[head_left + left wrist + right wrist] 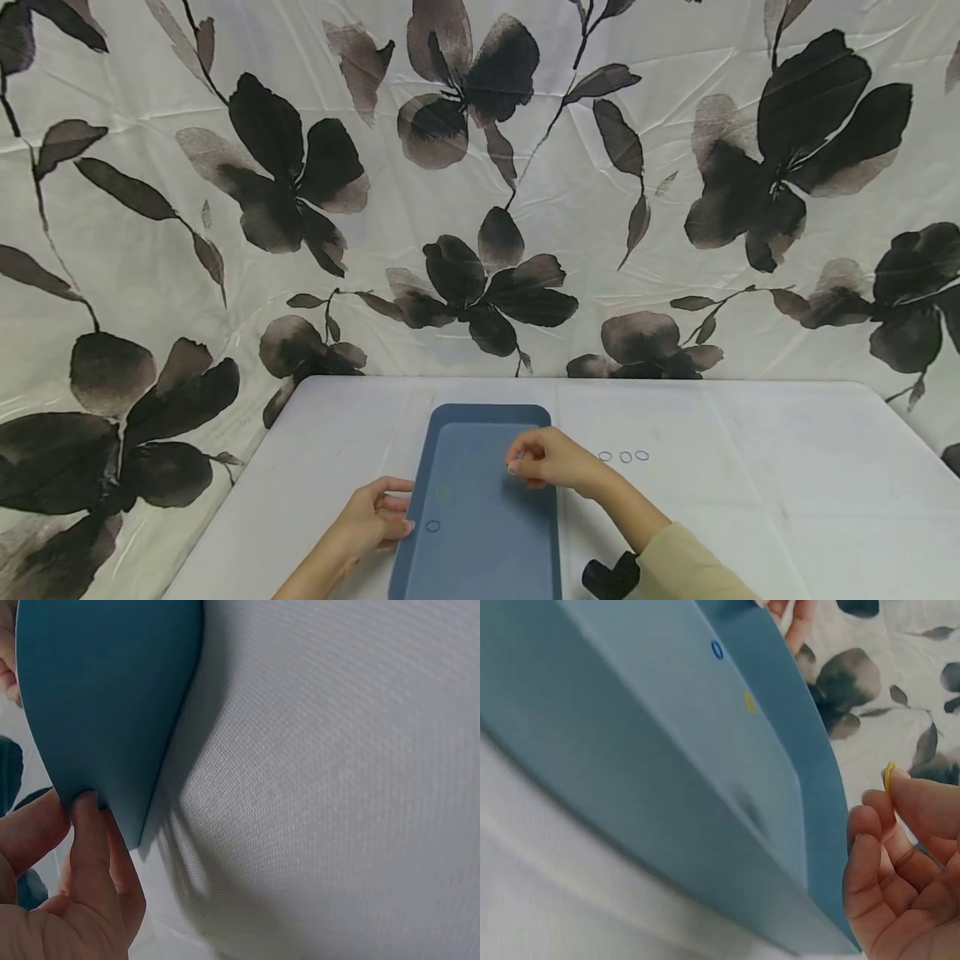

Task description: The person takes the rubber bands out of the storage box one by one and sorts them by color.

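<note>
The blue tray (495,546) points lengthwise forward; the left hand (371,521) pinches its left rim. Inside lie a blue ring (717,650), then a yellow ring (750,703). Over the tray's right side, the right hand (551,460) pinches a second yellow ring (889,778).

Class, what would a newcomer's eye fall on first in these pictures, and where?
Probably the dark-flowered backdrop, rising behind the white table in the head view. Next, the blue tray below it, its left edge held by the left grip. Over the tray, the right grip pinches a small yellow ring, while a blue ring and a second yellow ring lie inside.
</note>
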Available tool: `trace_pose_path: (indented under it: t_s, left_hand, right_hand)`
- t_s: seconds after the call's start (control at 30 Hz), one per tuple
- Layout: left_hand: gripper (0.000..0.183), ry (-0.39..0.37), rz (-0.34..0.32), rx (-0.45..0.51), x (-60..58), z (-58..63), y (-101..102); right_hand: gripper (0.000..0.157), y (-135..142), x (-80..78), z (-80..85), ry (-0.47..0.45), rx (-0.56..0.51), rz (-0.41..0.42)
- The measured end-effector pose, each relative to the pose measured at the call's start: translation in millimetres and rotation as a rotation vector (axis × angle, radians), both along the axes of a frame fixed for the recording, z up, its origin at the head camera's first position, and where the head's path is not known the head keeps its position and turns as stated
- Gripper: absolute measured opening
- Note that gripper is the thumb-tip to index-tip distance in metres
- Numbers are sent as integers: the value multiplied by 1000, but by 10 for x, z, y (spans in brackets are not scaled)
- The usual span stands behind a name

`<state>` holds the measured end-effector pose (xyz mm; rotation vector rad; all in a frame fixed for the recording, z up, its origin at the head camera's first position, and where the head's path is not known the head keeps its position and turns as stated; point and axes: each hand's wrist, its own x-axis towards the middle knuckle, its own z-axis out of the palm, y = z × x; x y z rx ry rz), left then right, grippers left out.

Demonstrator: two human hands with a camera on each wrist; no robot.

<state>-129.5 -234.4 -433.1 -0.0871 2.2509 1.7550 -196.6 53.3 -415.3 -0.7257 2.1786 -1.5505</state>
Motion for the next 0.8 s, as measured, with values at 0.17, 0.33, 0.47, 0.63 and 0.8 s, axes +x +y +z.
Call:
trace_pose_path:
  t_s: [0.17, 0.33, 0.47, 0.63, 0.8]
  left_hand:
    - [56, 0, -1, 2, -1, 8, -13]
    - [55, -1, 1, 4, -6, 14, -14]
    - [55, -3, -3, 0, -11, 13, -13]
    - [55, -9, -6, -5, -11, 20, -14]
    - [56, -9, -7, -4, -18, 24, -16]
  right_hand:
    - [12, 130, -6, 37, -5, -2, -31]
    - [15, 241, -14, 71, -39, -14, -104]
    - [18, 332, -32, 87, -71, -40, -138]
    - [21, 455, -44, 114, -104, -52, -166]
    - [25, 578, -40, 138, -129, -61, -199]
